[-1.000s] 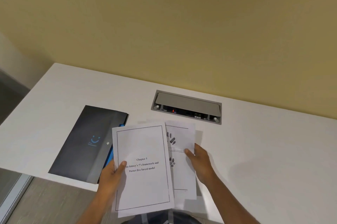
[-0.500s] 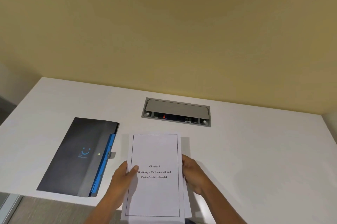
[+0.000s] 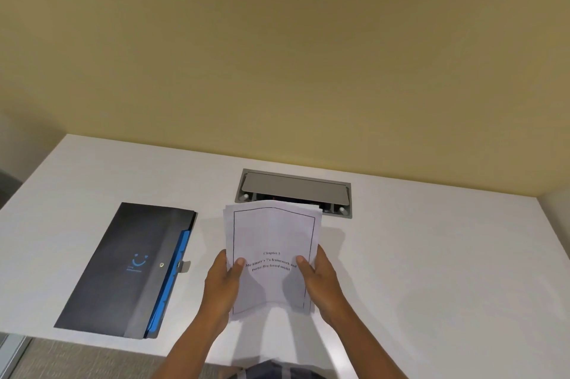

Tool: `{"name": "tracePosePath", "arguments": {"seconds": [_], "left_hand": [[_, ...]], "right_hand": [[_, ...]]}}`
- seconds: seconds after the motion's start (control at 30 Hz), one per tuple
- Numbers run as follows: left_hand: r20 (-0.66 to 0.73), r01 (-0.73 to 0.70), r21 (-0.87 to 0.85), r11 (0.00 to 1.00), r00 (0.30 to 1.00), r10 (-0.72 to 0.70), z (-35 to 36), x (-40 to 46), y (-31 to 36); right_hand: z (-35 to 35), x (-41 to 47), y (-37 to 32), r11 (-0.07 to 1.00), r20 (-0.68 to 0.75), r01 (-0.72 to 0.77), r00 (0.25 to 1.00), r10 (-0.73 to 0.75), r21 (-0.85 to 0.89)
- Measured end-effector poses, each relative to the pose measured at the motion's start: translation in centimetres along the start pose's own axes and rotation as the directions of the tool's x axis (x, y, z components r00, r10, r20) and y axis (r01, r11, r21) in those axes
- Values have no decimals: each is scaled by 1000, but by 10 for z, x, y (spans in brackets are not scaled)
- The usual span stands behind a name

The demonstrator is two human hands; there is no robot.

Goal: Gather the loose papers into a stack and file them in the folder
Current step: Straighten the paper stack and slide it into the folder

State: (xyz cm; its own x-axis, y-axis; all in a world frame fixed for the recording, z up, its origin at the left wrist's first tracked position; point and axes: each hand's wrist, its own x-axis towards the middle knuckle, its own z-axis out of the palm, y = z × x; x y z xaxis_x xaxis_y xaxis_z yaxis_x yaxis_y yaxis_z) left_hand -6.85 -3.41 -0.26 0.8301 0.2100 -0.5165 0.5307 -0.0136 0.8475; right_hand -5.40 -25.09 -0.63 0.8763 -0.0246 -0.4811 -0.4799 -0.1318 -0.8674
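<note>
A stack of white papers (image 3: 271, 233) stands on its lower edge on the white desk (image 3: 431, 270), bowed along the middle. Its front sheet has a black border and a "Chapter 3" heading. My left hand (image 3: 223, 281) grips the stack's left side, thumb on the front. My right hand (image 3: 317, 278) grips the right side the same way. A dark grey folder (image 3: 123, 267) with a blue smile mark lies shut on the desk to the left of the papers, with blue tabs showing along its right edge.
A grey cable hatch (image 3: 296, 190) is set into the desk just behind the papers. A yellow wall (image 3: 277, 54) rises at the desk's far edge. The desk's near edge runs below the folder, with floor (image 3: 77, 360) under it.
The two separate sheets came together into one stack. Both hands lifted it from lying flat to standing on its lower edge, further from the desk's near edge.
</note>
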Motion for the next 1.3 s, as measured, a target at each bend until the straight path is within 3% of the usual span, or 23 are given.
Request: {"name": "tracePosePath", "arguments": {"seconds": [0.23, 0.37, 0.53, 1.3], "left_hand": [[30, -67, -51, 996, 997, 68, 18, -3, 2], [75, -102, -60, 993, 992, 107, 18, -1, -8], [123, -100, 68, 993, 988, 92, 16, 4, -35], [99, -146, 135, 980, 986, 133, 4, 5, -54]], "right_hand": [[-3, -9, 0, 988, -111, 57, 993, -41, 145], [-8, -13, 3, 991, -121, 51, 992, -36, 121], [-9, -13, 28, 998, -146, -21, 989, 29, 56], [17, -14, 51, 995, -138, -14, 990, 28, 101]]}}
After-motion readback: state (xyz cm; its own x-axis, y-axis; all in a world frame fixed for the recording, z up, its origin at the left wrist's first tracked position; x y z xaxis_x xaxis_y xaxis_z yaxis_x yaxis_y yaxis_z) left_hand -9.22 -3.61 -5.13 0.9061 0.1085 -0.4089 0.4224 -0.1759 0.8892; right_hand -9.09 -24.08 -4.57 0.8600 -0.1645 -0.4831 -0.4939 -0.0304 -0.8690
